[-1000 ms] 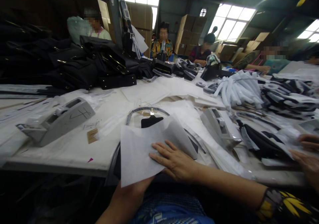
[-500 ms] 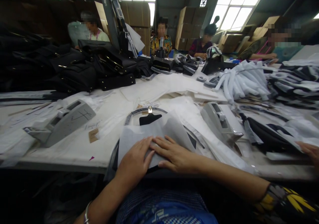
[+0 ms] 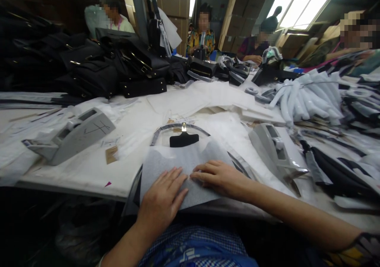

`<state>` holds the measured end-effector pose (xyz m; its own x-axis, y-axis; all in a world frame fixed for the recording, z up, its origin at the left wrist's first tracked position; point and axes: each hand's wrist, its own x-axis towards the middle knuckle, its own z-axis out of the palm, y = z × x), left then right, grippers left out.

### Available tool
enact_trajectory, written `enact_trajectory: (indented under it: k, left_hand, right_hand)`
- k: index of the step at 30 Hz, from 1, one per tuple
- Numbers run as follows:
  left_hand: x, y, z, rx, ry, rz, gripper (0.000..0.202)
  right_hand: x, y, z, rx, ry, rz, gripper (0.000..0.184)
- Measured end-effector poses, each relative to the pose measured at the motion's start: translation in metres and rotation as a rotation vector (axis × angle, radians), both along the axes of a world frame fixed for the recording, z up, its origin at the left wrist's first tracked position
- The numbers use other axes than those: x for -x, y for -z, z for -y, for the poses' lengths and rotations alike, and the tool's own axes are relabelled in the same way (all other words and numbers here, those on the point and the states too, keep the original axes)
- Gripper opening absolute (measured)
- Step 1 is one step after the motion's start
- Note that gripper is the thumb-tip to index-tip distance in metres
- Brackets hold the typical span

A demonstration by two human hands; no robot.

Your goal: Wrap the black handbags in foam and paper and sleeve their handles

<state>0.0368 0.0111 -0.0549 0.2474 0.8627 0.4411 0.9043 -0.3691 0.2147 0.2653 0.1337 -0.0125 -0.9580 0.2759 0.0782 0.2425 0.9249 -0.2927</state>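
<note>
A thin white-grey sheet [image 3: 190, 156] lies over a dark bag at the table's front edge, and most of the bag is hidden under it. My left hand [image 3: 164, 192] rests flat on the sheet's left part, fingers stretched forward. On its right part lies my right hand [image 3: 221, 176], palm down, fingers extended toward the left one with a small gap between them. Beyond the sheet a black flap [image 3: 184, 141] with a gold clasp [image 3: 184, 127] sticks out. A wrapped handle [image 3: 162, 129] arches around it.
Grey tape dispensers stand left [image 3: 71, 136] and right [image 3: 276, 148]. Black bags [image 3: 133, 65] are heaped at the back left. A bundle of white wrapped strips [image 3: 305, 95] lies at the right, near another black bag [image 3: 341, 172]. Several people sit across the table.
My right hand has moved right, apart from the left, and the sheet now lies flatter over the bag. The view has shifted; a co-worker's hand at the right edge is gone.
</note>
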Motion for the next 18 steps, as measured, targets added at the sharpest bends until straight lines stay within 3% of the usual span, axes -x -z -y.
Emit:
enact_trajectory:
  k: [18]
  left_hand:
    - [-0.0017, -0.0036, -0.0008, 0.008, 0.013, 0.007, 0.030]
  right_hand:
    - [-0.0040, 0.0071, 0.0028, -0.059, -0.052, 0.079, 0.041]
